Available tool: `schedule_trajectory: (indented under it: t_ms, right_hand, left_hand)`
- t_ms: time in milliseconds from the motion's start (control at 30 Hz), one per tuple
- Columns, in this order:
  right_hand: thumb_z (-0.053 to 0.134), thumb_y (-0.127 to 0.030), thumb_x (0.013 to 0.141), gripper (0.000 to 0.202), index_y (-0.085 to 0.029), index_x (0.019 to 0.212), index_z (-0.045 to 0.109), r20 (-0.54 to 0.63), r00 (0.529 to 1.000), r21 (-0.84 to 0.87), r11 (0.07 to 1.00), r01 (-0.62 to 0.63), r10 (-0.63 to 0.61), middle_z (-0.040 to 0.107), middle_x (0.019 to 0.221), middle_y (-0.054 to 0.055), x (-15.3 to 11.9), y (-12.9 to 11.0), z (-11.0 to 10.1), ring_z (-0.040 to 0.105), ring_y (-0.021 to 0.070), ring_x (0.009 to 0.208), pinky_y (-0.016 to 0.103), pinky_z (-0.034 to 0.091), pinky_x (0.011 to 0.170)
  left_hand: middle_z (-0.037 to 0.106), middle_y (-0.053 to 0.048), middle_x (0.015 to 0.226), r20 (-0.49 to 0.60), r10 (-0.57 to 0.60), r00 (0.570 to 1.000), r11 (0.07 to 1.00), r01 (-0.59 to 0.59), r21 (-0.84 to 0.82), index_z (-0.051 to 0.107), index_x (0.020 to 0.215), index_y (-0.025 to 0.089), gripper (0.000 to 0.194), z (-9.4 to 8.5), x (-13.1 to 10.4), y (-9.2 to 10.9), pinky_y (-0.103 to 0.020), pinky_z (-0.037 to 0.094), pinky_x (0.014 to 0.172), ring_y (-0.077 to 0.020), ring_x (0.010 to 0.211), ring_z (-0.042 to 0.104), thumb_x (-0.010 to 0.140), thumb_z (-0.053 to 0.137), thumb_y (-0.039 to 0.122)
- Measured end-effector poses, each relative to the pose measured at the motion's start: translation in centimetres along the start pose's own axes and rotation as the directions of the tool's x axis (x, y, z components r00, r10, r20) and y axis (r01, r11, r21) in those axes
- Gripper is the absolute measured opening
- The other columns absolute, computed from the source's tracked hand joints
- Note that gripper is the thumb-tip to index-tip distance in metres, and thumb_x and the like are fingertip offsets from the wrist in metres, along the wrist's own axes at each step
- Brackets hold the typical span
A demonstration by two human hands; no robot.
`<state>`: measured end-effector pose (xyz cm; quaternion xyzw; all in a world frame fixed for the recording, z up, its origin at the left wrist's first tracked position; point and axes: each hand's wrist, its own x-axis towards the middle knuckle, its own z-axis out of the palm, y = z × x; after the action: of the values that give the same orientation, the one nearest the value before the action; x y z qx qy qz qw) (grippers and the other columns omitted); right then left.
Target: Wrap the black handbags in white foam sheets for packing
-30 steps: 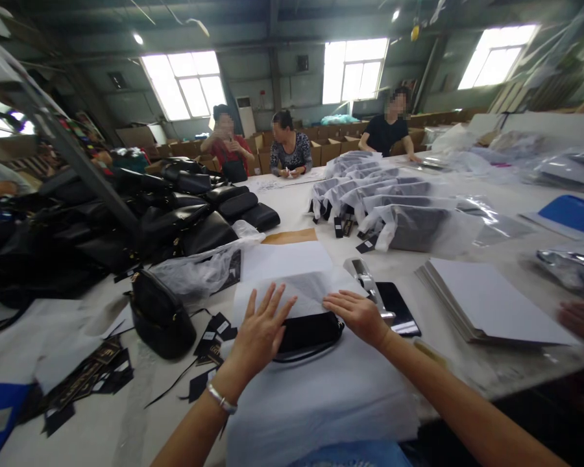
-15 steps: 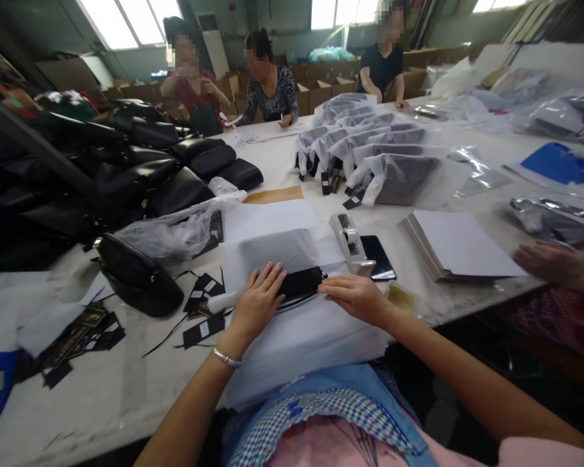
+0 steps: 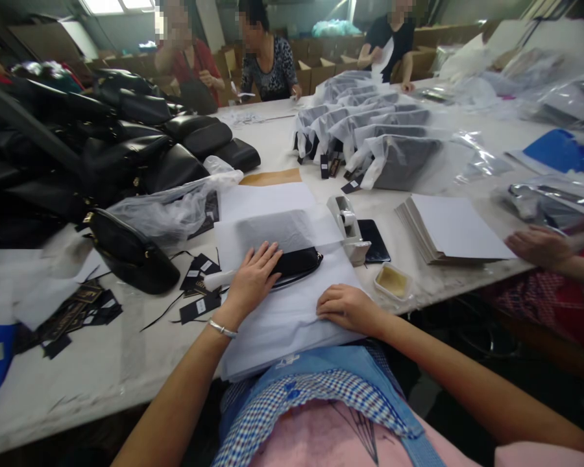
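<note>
Resting flat over the near left part of the black bag (image 3: 299, 263), the left hand (image 3: 253, 279) is pressing down with its fingers extended and slightly spread. The bag is lying on its side on the white paper sheets (image 3: 292, 318), near the middle of the near table edge, and a translucent sheet (image 3: 275, 232) is covering its far part. The right hand (image 3: 348, 308) is touching the sheets to the near right of the bag, apart from it; its fingers are bending and lying close together, and whether they are pinching the paper I cannot tell.

To the right of the bag, a tape dispenser (image 3: 348, 227) is standing just beside a dark phone (image 3: 374, 241), and a small tub (image 3: 392, 282) with yellowish contents is sitting nearer. Farther right, a stack of boards (image 3: 460, 227) is lying near a co-worker's hand (image 3: 540, 245).

On the left, a black pouch (image 3: 131, 253) is leaning over beside scattered black tags (image 3: 202, 292), with crumpled clear plastic (image 3: 165, 211) lying beyond them. A heap of black bags (image 3: 126, 130) is filling the far left, while a row of wrapped bags (image 3: 370, 139) is lying across the far middle. Behind the table (image 3: 277, 139), three people (image 3: 267, 68) are working.
</note>
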<state>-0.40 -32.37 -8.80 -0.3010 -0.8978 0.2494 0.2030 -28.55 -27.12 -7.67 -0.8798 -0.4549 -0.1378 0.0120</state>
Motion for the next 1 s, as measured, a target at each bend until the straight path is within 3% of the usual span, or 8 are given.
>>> schedule_trajectory:
  t_ms: [367,433,533,700,833,1000]
  right_hand:
    - [0.067,-0.022,0.087,0.009,-0.021,0.083,0.075,0.219,0.958,-0.020,0.983,-0.185,0.185,0.075,0.090,0.002,2.0,-0.2,-1.5,0.068,0.0167,0.082,0.027,0.050,0.083]
    - [0.067,-0.023,0.088,0.009,-0.021,0.085,0.075,0.213,0.965,-0.016,0.988,-0.152,0.152,0.074,0.091,0.002,2.1,-0.5,-1.7,0.068,0.0161,0.083,0.027,0.049,0.083]
    - [0.067,-0.030,0.090,0.011,-0.021,0.094,0.072,0.165,0.986,0.025,1.000,0.008,-0.012,0.073,0.098,0.003,1.7,-1.1,-1.5,0.066,0.0161,0.090,0.029,0.048,0.088]
    - [0.060,-0.044,0.093,0.027,-0.020,0.104,0.067,0.169,0.960,-0.083,0.967,0.239,-0.223,0.069,0.113,0.009,0.0,-1.0,0.8,0.060,0.0216,0.107,0.038,0.047,0.096]
    - [0.051,-0.036,0.099,0.024,-0.022,0.091,0.068,0.066,0.965,-0.185,0.947,0.262,-0.254,0.071,0.104,0.007,-0.8,-0.3,2.9,0.063,0.0180,0.096,0.032,0.051,0.085]
    - [0.053,-0.030,0.097,0.020,-0.021,0.087,0.068,0.072,0.972,-0.104,0.968,0.228,-0.222,0.072,0.105,0.005,-0.5,-0.1,2.9,0.063,0.0182,0.095,0.033,0.051,0.085]
  left_hand:
    - [0.042,-0.009,0.154,0.024,0.005,1.000,0.997,-0.003,-0.073,0.049,0.142,0.019,0.047,-0.9,0.4,-0.6,-0.049,0.032,0.117,-0.0272,0.143,0.037,0.097,0.049,0.035]
    - [0.042,-0.008,0.154,0.031,0.001,1.000,0.997,0.001,-0.077,0.049,0.141,0.019,0.047,-1.0,0.4,-0.6,-0.048,0.033,0.117,-0.0267,0.143,0.038,0.097,0.049,0.036]
    - [0.043,-0.008,0.154,0.034,-0.002,0.999,0.997,0.004,-0.080,0.049,0.142,0.019,0.047,-1.0,0.4,-0.7,-0.048,0.032,0.117,-0.0261,0.143,0.037,0.098,0.048,0.035]
    - [0.043,-0.008,0.154,0.027,-0.002,1.000,0.995,0.005,-0.101,0.048,0.142,0.019,0.047,-0.9,0.4,-0.8,-0.048,0.031,0.118,-0.0261,0.144,0.036,0.098,0.048,0.034]
    - [0.042,-0.008,0.154,0.037,-0.006,0.999,0.995,0.009,-0.104,0.048,0.142,0.020,0.047,-0.9,0.4,-0.8,-0.048,0.031,0.118,-0.0261,0.144,0.036,0.097,0.049,0.033]
    - [0.042,-0.009,0.154,0.042,-0.002,0.999,0.994,0.007,-0.108,0.048,0.143,0.019,0.048,-1.0,0.4,-0.8,-0.048,0.032,0.117,-0.0260,0.144,0.035,0.096,0.050,0.032]
